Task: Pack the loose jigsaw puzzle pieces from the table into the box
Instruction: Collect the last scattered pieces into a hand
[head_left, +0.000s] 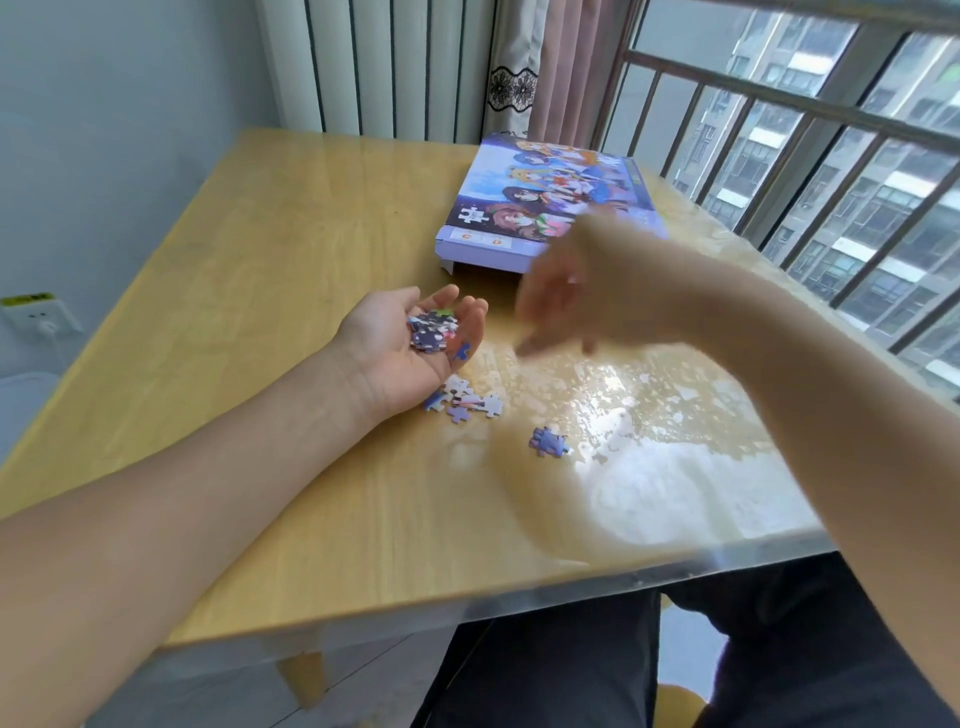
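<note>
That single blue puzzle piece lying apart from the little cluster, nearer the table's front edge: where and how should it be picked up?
The lone blue piece lies flat on the glossy table, so there is no raised part to grip. Probably best to come from straight above and pinch across its two opposite edges with thumb and fingertip. The blurred right hand is free; the left hand is palm up, cupping pieces.

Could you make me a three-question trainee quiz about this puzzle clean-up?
1. True or false: the left hand lies palm up with puzzle pieces in it.
2. Where is the box? A) on the floor B) on the table, beyond the hands C) on the lap
3. Fill in: loose pieces on the table lie just beside the ____ hand.

Key: 1 true; 2 B; 3 left.
</note>
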